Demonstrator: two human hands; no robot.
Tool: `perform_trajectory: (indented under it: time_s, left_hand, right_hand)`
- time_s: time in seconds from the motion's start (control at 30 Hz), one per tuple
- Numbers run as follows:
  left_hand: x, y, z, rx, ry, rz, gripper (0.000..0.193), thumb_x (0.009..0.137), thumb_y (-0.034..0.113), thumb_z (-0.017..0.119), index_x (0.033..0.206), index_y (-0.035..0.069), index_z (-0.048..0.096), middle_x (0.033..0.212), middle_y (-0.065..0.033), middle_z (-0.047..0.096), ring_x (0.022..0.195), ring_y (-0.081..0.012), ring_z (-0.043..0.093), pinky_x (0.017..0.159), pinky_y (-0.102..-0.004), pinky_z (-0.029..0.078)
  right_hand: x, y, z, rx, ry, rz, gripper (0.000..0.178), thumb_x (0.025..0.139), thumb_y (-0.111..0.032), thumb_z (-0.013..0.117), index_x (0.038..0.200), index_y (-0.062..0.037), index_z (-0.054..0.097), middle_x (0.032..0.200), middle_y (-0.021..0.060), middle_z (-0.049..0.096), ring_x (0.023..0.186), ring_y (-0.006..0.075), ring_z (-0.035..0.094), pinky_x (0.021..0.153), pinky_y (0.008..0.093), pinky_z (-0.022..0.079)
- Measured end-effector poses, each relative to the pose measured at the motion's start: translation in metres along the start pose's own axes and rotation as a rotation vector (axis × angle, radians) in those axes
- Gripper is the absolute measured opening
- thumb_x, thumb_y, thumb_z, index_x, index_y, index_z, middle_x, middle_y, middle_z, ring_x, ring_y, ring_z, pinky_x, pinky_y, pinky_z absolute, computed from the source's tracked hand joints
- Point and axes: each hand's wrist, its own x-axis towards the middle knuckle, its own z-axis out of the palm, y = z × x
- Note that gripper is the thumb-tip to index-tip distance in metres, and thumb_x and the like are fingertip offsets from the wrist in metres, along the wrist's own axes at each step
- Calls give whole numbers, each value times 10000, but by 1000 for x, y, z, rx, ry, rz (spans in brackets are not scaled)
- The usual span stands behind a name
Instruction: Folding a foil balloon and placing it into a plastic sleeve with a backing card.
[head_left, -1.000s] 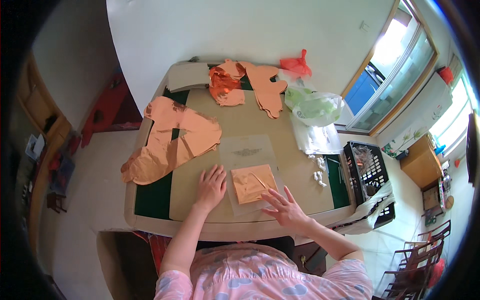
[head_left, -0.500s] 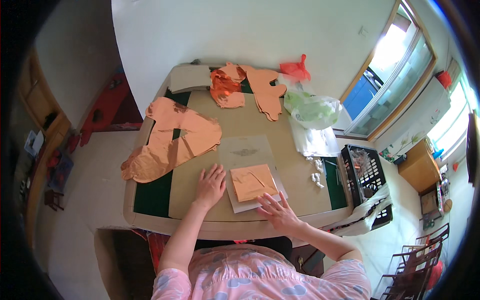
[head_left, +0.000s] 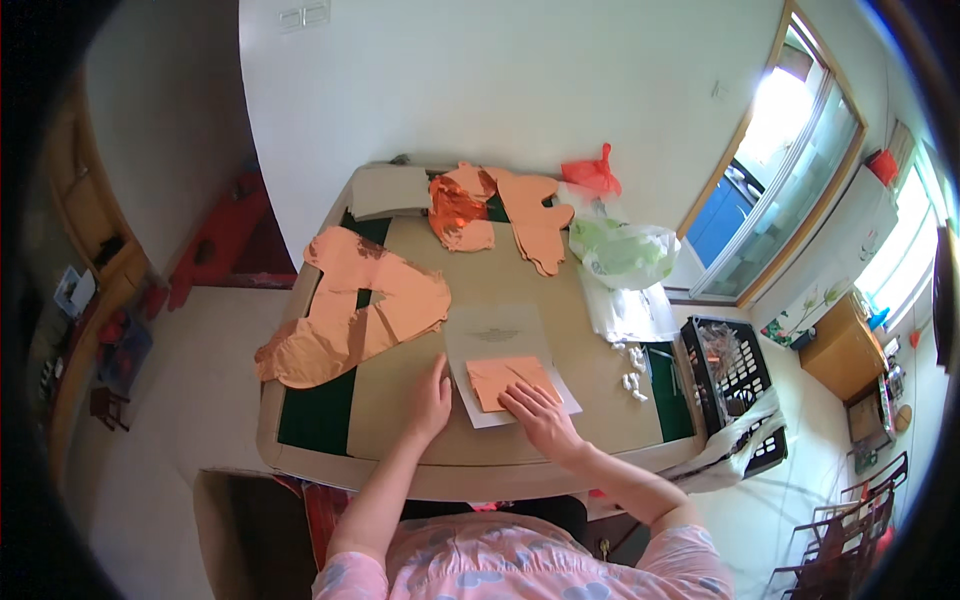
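A folded square of rose-gold foil [head_left: 490, 382] lies on the lower half of a pale printed sheet [head_left: 500, 325] at the table's near middle. Flat across the foil's right part rests my right hand [head_left: 543, 420], fingers stretched out and holding nothing. My left hand [head_left: 431, 402] stands on its edge beside the sheet's left side, fingers extended with nothing in them; whether it touches the sheet I cannot tell. To the left spreads a large stack of flat rose-gold foil balloons [head_left: 375, 305]. Farther back are more flat foil shapes [head_left: 535, 215] and a crumpled shiny orange-red one [head_left: 462, 215].
A green-and-white plastic bag [head_left: 625, 250] sits on clear plastic sheets [head_left: 630, 315] at the right, near small white twisted pieces [head_left: 632, 385]. A black plastic basket [head_left: 735, 360] stands off the right edge. A red bag [head_left: 595, 172] and grey-beige sheets [head_left: 390, 190] lie at the back.
My right hand has moved from the foil's lower right corner onto its surface. The left hand has turned from palm-down onto its edge. The whole view has shifted, with the table sitting lower.
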Motion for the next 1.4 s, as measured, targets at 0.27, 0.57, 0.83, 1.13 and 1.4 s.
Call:
perform_trajectory:
  time_s: [0.27,0.57,0.83,1.13,1.4]
  left_hand:
    - [0,64,15,-1496,-101,-356,581,1016,457,326,1445,66,329,1463,-96,398,1319,-232,401,1106,-384,295]
    - [-23,64,69,-1353,-92,-488,517,952,233,558,1413,132,347,1313,-58,493,1167,-192,530,943,-340,479]
    - [-18,49,91,-1625,-115,-422,427,988,305,503,1375,176,378,1321,-30,491,1193,-163,513,952,-328,486]
    - [-32,55,106,-1386,-95,-506,386,1030,309,396,1389,169,372,1400,-16,444,1271,-149,455,1018,-302,425]
    - [-35,70,98,-1573,-186,-628,397,1025,328,408,1390,176,373,1385,-5,469,1244,-133,485,1008,-286,432]
  right_hand:
    - [6,-15,-2,128,47,221,587,763,-3,530,1345,-65,490,1363,169,509,1294,318,458,1081,434,360]
    - [17,-26,-8,208,131,307,586,734,99,515,1301,-49,540,1321,182,542,1265,341,486,1063,441,389]
    - [17,-33,-10,158,85,322,548,766,-2,553,1309,-73,523,1330,158,539,1247,333,502,1015,422,430]
    - [19,-12,7,75,19,216,623,751,-67,603,1361,-63,473,1359,154,512,1298,316,452,1065,424,378]
    - [22,-13,2,7,53,167,606,764,-72,564,1362,-69,465,1334,157,501,1291,343,428,1065,461,348]
